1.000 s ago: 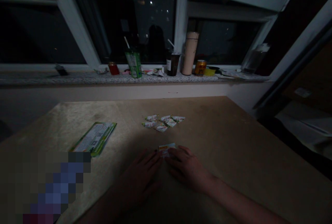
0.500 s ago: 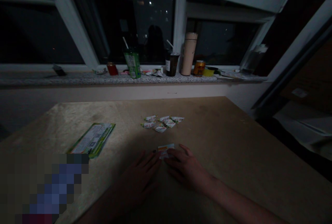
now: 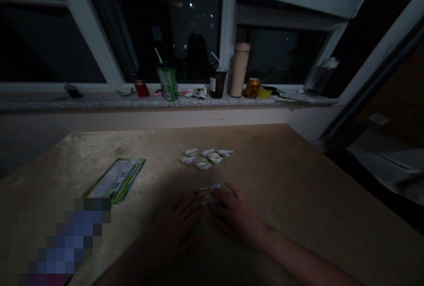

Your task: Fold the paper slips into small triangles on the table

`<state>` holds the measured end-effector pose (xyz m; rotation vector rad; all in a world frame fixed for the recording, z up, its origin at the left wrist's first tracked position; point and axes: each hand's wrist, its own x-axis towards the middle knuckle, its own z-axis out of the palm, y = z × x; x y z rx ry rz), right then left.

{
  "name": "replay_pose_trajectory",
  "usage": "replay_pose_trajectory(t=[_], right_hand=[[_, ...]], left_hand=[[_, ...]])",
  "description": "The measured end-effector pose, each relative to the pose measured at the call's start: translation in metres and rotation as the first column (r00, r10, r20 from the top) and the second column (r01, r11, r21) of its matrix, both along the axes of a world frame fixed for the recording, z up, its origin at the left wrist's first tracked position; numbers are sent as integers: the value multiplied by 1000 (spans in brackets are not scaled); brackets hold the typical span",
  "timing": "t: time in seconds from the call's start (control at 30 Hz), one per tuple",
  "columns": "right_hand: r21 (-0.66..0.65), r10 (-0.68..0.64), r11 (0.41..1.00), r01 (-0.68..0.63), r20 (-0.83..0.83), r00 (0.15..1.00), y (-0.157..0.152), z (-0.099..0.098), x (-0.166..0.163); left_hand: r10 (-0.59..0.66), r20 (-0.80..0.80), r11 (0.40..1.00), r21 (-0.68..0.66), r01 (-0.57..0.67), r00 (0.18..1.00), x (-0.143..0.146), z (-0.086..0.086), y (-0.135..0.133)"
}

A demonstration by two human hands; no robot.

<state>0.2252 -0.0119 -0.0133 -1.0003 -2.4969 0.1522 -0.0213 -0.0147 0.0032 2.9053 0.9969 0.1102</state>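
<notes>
Looking across a wide brown tabletop (image 3: 281, 171) in a dim room, toward dark windows (image 3: 195, 12) in pale frames and a speckled stone sill (image 3: 132, 101) at the far side. Working bare-handed at the near middle of the table, over a small flat packet (image 3: 210, 189) bearing an orange band and lying between both hands.

Laying the left hand (image 3: 180, 220) nearly flat on the surface, opening it wide with fingers stretched, pointing the fingertips at the packet's left edge and grasping nothing that shows. Bending the fingers of the right hand (image 3: 236, 215) about halfway, spreading them over the packet's right part and covering some of it; cannot tell whether pinching it or only pressing down.

Facing six small white-and-green packets (image 3: 203, 165) grouped just beyond, lying close together near the middle of the table. Showing at left a larger green-and-white pouch (image 3: 115, 178), slanting across the wood, and nearer, a bluish thing (image 3: 71, 237) too pixelated to name.

Lining the far sill, from left to right, with a red jar (image 3: 141, 89), a green cup (image 3: 168, 85) and a dark cup (image 3: 218, 85), both sporting straws, a tall pale pink tumbler (image 3: 240, 70), an orange-gold can (image 3: 253, 88) and a yellow container (image 3: 264, 93).
</notes>
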Motion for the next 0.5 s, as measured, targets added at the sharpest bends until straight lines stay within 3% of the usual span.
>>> replay_pose_trajectory(t=[0.27,0.5], right_hand=[[122,-120,985,119,6,993,0,1,12],[111,-96,989,96,-10,995,0,-3,13]], left_hand=[[23,13,1000,1,-23,1000,1,0,-3],[17,8,999,-50,-17,1000,2,5,-3]])
